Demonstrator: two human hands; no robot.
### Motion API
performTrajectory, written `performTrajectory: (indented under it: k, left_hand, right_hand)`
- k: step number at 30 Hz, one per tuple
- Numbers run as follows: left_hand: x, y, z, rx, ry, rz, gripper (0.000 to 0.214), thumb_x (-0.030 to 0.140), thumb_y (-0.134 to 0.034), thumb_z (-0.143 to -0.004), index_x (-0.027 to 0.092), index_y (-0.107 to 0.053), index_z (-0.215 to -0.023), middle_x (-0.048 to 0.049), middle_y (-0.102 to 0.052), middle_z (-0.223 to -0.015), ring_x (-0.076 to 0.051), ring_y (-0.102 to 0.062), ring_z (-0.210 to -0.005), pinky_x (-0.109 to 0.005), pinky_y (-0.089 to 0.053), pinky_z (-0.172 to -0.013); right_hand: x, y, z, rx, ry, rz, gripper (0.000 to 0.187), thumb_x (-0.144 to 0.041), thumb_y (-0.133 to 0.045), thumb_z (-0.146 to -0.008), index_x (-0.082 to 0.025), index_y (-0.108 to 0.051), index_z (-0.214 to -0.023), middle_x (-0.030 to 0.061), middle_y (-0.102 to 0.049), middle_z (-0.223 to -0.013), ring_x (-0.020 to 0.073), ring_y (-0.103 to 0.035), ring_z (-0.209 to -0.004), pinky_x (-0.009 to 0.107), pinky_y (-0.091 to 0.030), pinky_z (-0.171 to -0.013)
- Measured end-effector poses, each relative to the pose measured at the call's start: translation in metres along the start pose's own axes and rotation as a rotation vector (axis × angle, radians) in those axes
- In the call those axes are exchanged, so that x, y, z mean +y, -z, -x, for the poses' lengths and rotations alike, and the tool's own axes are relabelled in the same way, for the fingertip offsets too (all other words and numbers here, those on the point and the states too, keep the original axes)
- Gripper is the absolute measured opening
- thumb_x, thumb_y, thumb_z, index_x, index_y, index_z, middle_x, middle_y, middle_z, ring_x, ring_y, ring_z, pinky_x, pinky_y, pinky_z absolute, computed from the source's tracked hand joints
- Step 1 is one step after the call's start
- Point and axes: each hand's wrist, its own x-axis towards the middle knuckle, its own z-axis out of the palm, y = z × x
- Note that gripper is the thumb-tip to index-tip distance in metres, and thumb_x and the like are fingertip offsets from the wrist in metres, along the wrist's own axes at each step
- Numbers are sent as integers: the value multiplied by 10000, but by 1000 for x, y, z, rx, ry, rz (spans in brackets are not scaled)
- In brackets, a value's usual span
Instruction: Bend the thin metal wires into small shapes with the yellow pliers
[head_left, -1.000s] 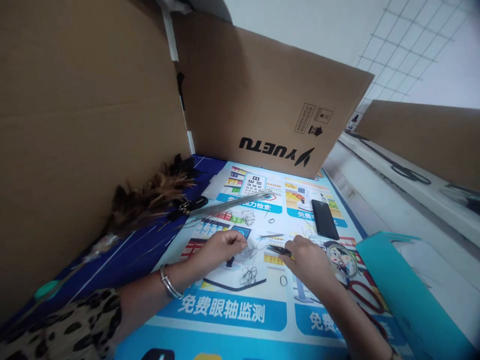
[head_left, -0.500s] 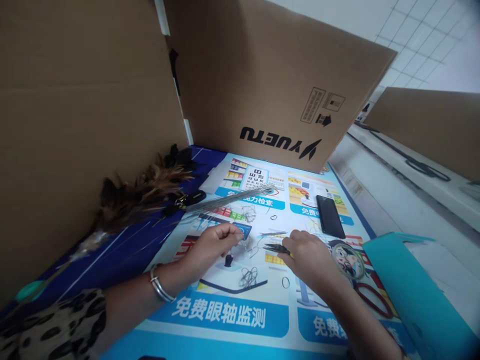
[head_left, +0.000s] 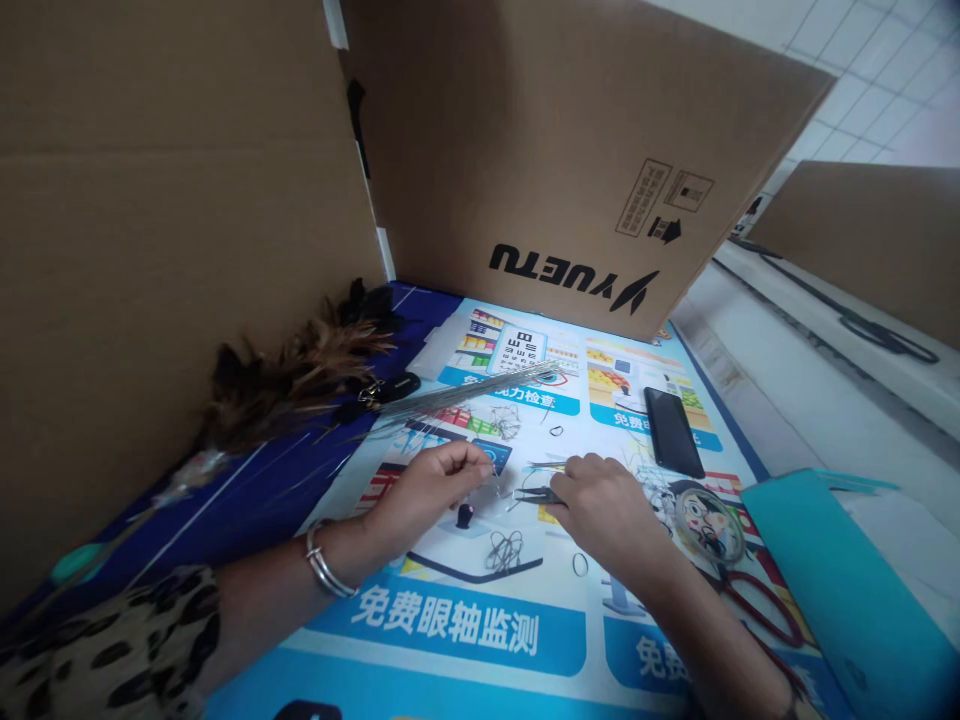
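My left hand (head_left: 450, 482) is closed in a pinch on a thin wire (head_left: 501, 488), whose bent end shows past the fingertips. Across from it, my right hand (head_left: 600, 500) is wrapped round a pair of pliers (head_left: 538, 495), with the narrow jaws pointing left at the wire. The handles are mostly hidden in the palm. Just beyond the jaws lies a thin metal tool or bundle of wire (head_left: 549, 464); I cannot make out which. A coil of wire (head_left: 504, 550) rests below the hands, and a small wire ring (head_left: 580, 564) lies to its right.
A bundle of straight wires (head_left: 480, 385) lies behind my hands. To the right are a black phone (head_left: 673, 432), a roll of tape (head_left: 709, 522), red-handled scissors (head_left: 765, 607) and a teal box (head_left: 847, 580). Brown feathers (head_left: 292, 375) lie left, and cardboard (head_left: 570, 150) walls the back.
The pliers' jaws have moved left to the wire by my left hand. My left hand keeps its pinch. The whole view has shifted slightly.
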Motion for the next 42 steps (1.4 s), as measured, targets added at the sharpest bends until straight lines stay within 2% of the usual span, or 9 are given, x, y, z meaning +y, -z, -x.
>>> performTrajectory:
  k: [6, 13, 20, 31, 42]
  left_hand:
    - [-2, 0, -1, -24, 15, 5, 174, 325, -577, -752, 155, -561, -715, 35, -453, -582, -76, -384, -474, -186, -306, -435]
    - [-1, 0, -1, -3, 3, 41, 169, 322, -579, -757, 159, -552, -721, 38, -453, -579, -74, -393, -466, -187, -311, -435]
    - [-3, 1, -2, -12, -3, 13, 174, 326, -574, -769, 153, -558, -747, 29, -463, -610, -67, -378, -472, -188, -304, -440]
    - [-4, 4, -2, -20, -7, 6, 168, 313, -558, -780, 152, -547, -735, 36, -443, -593, -73, -380, -488, -186, -319, -456]
    - [-4, 3, -1, -24, -10, 3, 176, 325, -553, -789, 152, -550, -757, 27, -469, -637, -77, -397, -512, -198, -322, -478]
  right_hand:
    - [-4, 3, -7, 37, 105, 48, 147, -264, -478, -858, -198, -598, -805, 61, -586, -803, 208, -468, -816, 324, -270, -683]
    - [-2, 12, -10, 67, 140, 81, 96, -204, -497, -837, -197, -589, -812, 59, -588, -808, 212, -460, -825, 329, -263, -687]
    - [-2, 8, -15, 62, 187, 88, 79, -161, -507, -826, -197, -564, -784, 39, -584, -763, 198, -460, -792, 311, -247, -644]
    - [5, -12, -7, 151, 192, 68, 89, -223, -511, -849, -189, -535, -770, 32, -563, -749, 187, -438, -773, 321, -239, -628]
    - [8, -1, -24, 185, 301, 93, 147, -182, -473, -865, -180, -517, -724, 34, -546, -727, 182, -429, -783, 326, -236, -658]
